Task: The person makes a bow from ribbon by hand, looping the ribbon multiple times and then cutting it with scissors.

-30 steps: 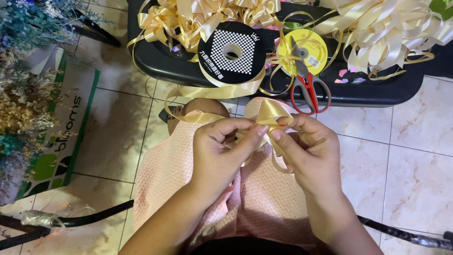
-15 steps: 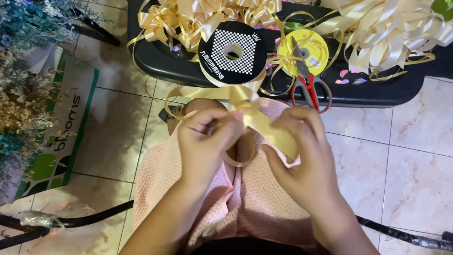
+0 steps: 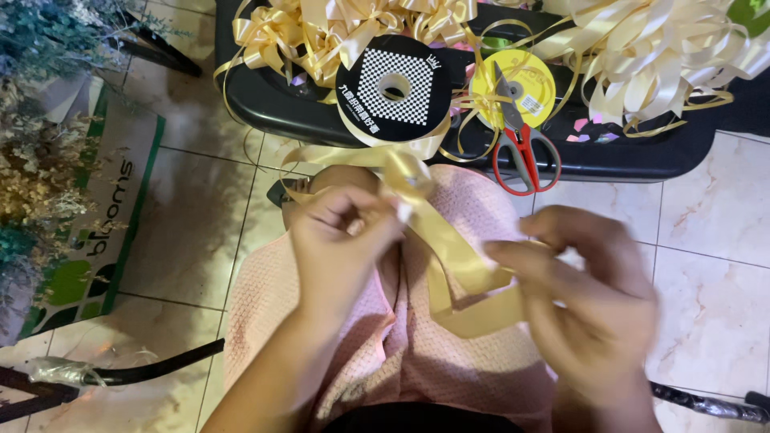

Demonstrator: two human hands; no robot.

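Both hands are working a gold ribbon (image 3: 461,256) over a lap covered in pink textured fabric (image 3: 489,361). The left hand (image 3: 341,240) has its fingers (image 3: 365,210) pinched narrow on a folded loop of the ribbon, right at the fingertips. From there the ribbon runs down and across to the right hand (image 3: 585,297), whose fingers (image 3: 533,269) are closed on the other end of the strip. That hand is pretty blurred, so I can't tell exactly how the grip sits. The ribbon hangs slack between the two hands and curls under near the right fingers.

Just beyond the left fingertips there's a ribbon spool (image 3: 395,87) with a black-and-white checkered face, lying flat on a black tray-like surface (image 3: 265,100). The gold ribbon seems to trail up toward it. Further out past the right fingers sit red-handled scissors (image 3: 521,144), lying partly on a yellow ribbon spool (image 3: 517,76). Finished gold bows (image 3: 321,28) are piled behind the checkered spool, and a heap of cream ribbon loops (image 3: 650,56) is beyond the scissors. Off to the left of the left hand, on the tiled floor (image 3: 192,216), there's a green and white bag (image 3: 96,232) with dried flowers (image 3: 32,160).
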